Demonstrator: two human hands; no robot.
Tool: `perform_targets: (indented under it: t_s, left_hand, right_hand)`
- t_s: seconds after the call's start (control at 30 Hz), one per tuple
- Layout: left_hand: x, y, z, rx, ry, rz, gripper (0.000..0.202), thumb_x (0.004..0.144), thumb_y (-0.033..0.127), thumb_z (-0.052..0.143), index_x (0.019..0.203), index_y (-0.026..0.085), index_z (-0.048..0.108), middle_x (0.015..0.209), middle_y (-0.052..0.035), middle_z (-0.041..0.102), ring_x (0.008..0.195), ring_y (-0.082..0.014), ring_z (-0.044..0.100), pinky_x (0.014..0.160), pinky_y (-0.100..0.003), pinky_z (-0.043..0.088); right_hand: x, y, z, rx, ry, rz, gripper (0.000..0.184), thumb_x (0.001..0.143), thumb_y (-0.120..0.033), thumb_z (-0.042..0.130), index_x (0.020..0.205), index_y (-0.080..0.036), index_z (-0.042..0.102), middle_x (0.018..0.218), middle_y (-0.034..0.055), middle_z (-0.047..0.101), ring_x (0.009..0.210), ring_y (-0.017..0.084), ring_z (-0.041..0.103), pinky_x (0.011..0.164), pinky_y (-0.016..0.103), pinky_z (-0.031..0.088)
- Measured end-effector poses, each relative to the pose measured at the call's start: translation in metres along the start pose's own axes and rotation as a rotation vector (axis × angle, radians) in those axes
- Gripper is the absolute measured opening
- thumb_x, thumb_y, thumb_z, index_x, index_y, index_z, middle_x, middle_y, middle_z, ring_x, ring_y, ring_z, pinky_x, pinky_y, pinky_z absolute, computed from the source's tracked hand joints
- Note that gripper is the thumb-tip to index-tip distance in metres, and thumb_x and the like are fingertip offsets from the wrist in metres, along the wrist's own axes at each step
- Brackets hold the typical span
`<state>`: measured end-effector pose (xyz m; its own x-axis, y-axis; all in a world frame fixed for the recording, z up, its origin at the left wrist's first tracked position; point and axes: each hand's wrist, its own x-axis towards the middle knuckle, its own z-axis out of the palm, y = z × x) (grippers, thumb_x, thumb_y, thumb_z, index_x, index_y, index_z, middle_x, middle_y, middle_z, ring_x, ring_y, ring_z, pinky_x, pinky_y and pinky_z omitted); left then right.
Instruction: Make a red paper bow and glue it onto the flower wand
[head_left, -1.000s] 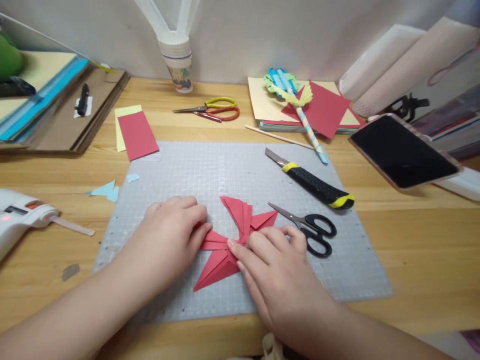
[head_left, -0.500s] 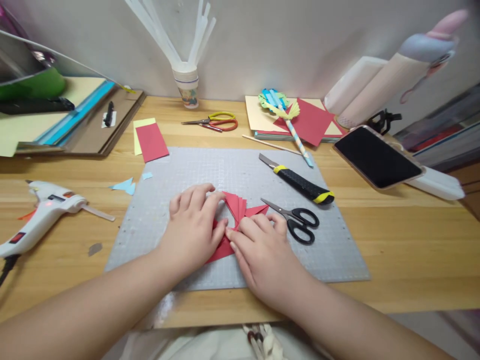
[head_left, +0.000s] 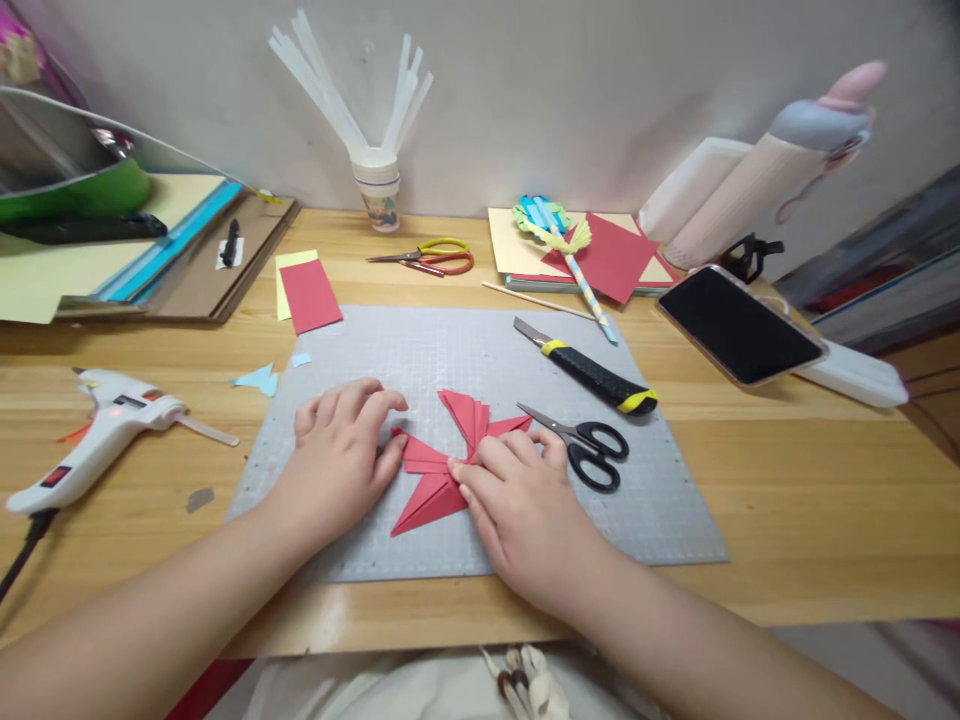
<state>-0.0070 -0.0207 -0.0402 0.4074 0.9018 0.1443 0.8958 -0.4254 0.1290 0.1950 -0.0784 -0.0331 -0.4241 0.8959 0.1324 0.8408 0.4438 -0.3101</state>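
"Where does the pleated red paper [head_left: 431, 500] lie?"

"Flat on the gray cutting mat [head_left: 637, 525], between the two hands. Its points spread out from a pinched-in middle, and its longest line runs from lower left to upper right."

"Which hand is nearer?"

"The right hand [head_left: 525, 495]: its thumb and forefinger are gathered narrowly on that middle, holding it, and the hand covers part of the right side."

"And the left hand [head_left: 341, 450]?"

"Beside the left-hand point, fingers loosely spread, grasping nothing, thumb at the paper's edge. Whether it presses there, I can't tell."

"Anything close by?"

"Black-handled scissors [head_left: 568, 432], just beyond the right hand."
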Motion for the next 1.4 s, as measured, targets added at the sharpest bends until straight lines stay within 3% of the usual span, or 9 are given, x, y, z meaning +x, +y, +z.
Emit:
perform_targets:
  t_s: [0.37,0.57,0.7,0.8,0.87,1.0,1.17,1.27,1.4]
  left_hand:
    - [-0.002,-0.003,-0.004,-0.115,0.015,-0.012,0.021,0.090,0.030,0.047,0.107,0.023,0.055,0.120,-0.0109,0.053,0.115,-0.0312,0.046,0.094,-0.051,0.032]
    - [-0.005,-0.004,-0.014,-0.234,0.094,0.033,0.013,0.090,0.027,0.047,0.100,0.023,0.055,0.113,-0.0082,0.055,0.112,-0.0264,0.049,0.095,-0.046,0.033]
    - [-0.012,0.005,-0.025,-0.245,0.033,0.148,0.011,0.089,0.029,0.049,0.090,0.022,0.057,0.103,-0.0061,0.059,0.102,-0.0240,0.051,0.089,-0.042,0.034]
    - [-0.022,0.016,-0.028,-0.232,-0.007,0.196,0.016,0.087,0.035,0.054,0.081,0.021,0.057,0.089,-0.0028,0.059,0.087,-0.0222,0.052,0.080,-0.040,0.034]
    - [-0.029,0.024,-0.024,-0.230,-0.051,0.166,0.019,0.084,0.038,0.058,0.078,0.021,0.056,0.085,-0.0020,0.058,0.083,-0.0223,0.051,0.077,-0.040,0.034]
    - [-0.040,0.038,-0.013,-0.276,-0.109,0.060,0.012,0.085,0.032,0.057,0.082,0.021,0.057,0.087,-0.0032,0.057,0.085,-0.0241,0.050,0.076,-0.040,0.036]
    - [-0.046,0.045,-0.007,-0.418,-0.135,-0.023,0.015,0.089,0.026,0.049,0.076,0.020,0.055,0.083,-0.0029,0.056,0.080,-0.0217,0.051,0.072,-0.037,0.039]
    - [-0.047,0.045,-0.009,-0.495,-0.102,-0.095,0.016,0.089,0.028,0.048,0.077,0.021,0.055,0.083,-0.0023,0.056,0.079,-0.0202,0.053,0.070,-0.035,0.040]
    - [-0.038,0.037,-0.011,-0.582,-0.031,-0.277,0.018,0.088,0.032,0.051,0.074,0.022,0.053,0.078,0.0005,0.055,0.068,-0.0168,0.052,0.063,-0.031,0.039]
  right_hand:
    - [0.007,-0.013,-0.002,-0.072,-0.022,0.026,0.021,0.091,-0.018,0.045,0.090,-0.018,0.066,0.090,0.0061,0.061,0.091,0.023,0.045,0.087,0.043,0.021]
    - [-0.002,-0.016,-0.001,0.000,-0.009,0.121,0.026,0.096,-0.022,0.041,0.106,-0.021,0.065,0.098,0.0058,0.060,0.095,0.022,0.046,0.088,0.043,0.023]
    - [-0.015,-0.007,-0.006,0.099,0.117,0.060,0.030,0.096,-0.023,0.041,0.120,-0.023,0.059,0.104,0.0056,0.060,0.100,0.021,0.049,0.095,0.045,0.022]
    - [-0.021,0.010,-0.013,0.094,0.216,0.141,0.032,0.095,-0.022,0.041,0.120,-0.023,0.059,0.106,0.0078,0.060,0.102,0.023,0.050,0.094,0.045,0.025]
    - [-0.021,0.023,-0.017,0.068,0.179,0.191,0.030,0.092,-0.021,0.045,0.117,-0.024,0.061,0.112,0.0093,0.059,0.107,0.025,0.050,0.093,0.045,0.027]
    - [-0.016,0.040,-0.021,0.006,0.054,0.151,0.035,0.087,-0.023,0.055,0.122,-0.024,0.058,0.126,0.0108,0.055,0.119,0.027,0.046,0.099,0.049,0.024]
    - [0.002,0.044,-0.023,-0.051,-0.031,0.083,0.032,0.088,-0.024,0.058,0.120,-0.024,0.059,0.119,0.0094,0.061,0.112,0.028,0.052,0.095,0.050,0.028]
    - [0.019,0.042,-0.021,-0.006,0.022,0.081,0.035,0.086,-0.020,0.059,0.120,-0.023,0.059,0.122,0.0121,0.060,0.114,0.031,0.050,0.095,0.052,0.027]
    - [0.040,0.036,-0.017,0.314,0.164,0.210,0.039,0.083,-0.018,0.058,0.122,-0.016,0.056,0.125,0.0160,0.056,0.109,0.028,0.054,0.094,0.046,0.035]
